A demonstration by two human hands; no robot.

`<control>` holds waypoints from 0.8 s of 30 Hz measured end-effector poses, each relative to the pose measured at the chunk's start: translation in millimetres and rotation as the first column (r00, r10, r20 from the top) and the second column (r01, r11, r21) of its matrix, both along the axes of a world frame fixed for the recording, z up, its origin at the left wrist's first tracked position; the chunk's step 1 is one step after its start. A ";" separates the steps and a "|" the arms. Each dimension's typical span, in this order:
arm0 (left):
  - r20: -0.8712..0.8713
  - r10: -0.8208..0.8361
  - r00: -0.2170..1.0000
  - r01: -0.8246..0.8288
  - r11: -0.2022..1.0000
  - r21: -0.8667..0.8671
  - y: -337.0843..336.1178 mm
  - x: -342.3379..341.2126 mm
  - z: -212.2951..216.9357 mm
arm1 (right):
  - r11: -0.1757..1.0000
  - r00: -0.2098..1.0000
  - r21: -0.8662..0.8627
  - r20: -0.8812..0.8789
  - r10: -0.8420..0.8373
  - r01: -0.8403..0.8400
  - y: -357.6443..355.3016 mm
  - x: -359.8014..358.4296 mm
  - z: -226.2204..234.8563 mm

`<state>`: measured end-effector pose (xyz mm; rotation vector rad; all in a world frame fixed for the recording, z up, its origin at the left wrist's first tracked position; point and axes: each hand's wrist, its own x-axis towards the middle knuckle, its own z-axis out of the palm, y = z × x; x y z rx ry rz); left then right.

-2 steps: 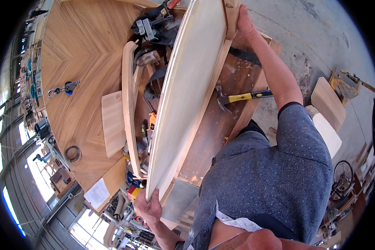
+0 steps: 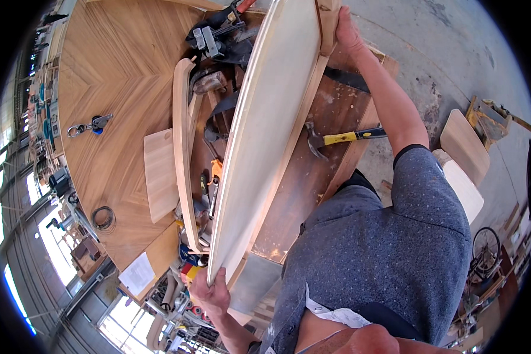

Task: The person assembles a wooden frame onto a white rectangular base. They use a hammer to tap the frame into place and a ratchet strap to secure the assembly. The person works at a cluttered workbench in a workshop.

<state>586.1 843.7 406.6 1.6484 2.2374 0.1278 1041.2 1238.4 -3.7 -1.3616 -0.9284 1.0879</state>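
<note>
A long, pale panel [image 2: 271, 124] with a layered edge and a tapering near end stands tilted over a brown wooden bench [image 2: 336, 109]. My left hand [image 2: 211, 293] is closed on the panel's near tip, thumb on the pale face. At the far end, my right hand [image 2: 349, 34] grips the side of a brown wooden block [image 2: 328, 23] against the panel; its fingers are partly hidden. A claw hammer [image 2: 342, 138] with a yellow and black handle lies on the bench between the panel and my body.
Left of the panel are a curved wooden piece [image 2: 184, 153], an orange-handled tool [image 2: 216, 171] and metal clamps [image 2: 209, 42]. A large veneered tabletop [image 2: 124, 65] beyond them carries a coil of wire [image 2: 103, 218] and a small metal tool [image 2: 94, 125]. Boards [image 2: 463, 144] stand at right.
The panel's left edge has shifted very slightly to the right, showing more of the tools beside it. Both hands keep their hold.
</note>
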 end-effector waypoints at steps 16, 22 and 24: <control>-0.035 -0.178 0.983 0.180 0.982 0.054 3.0 10.7 -3.0 | 0.975 0.827 -0.048 -0.540 0.156 -0.215 6.8 0.4 6.7; -0.048 -0.212 0.976 0.215 0.974 0.074 2.4 15.5 -4.5 | 0.995 0.985 -0.012 -0.141 0.098 -0.101 1.4 2.1 32.0; -0.053 -0.184 0.982 0.187 0.980 0.067 0.8 17.3 -4.2 | 0.993 0.989 0.009 -0.093 0.116 -0.115 -8.8 -7.3 59.3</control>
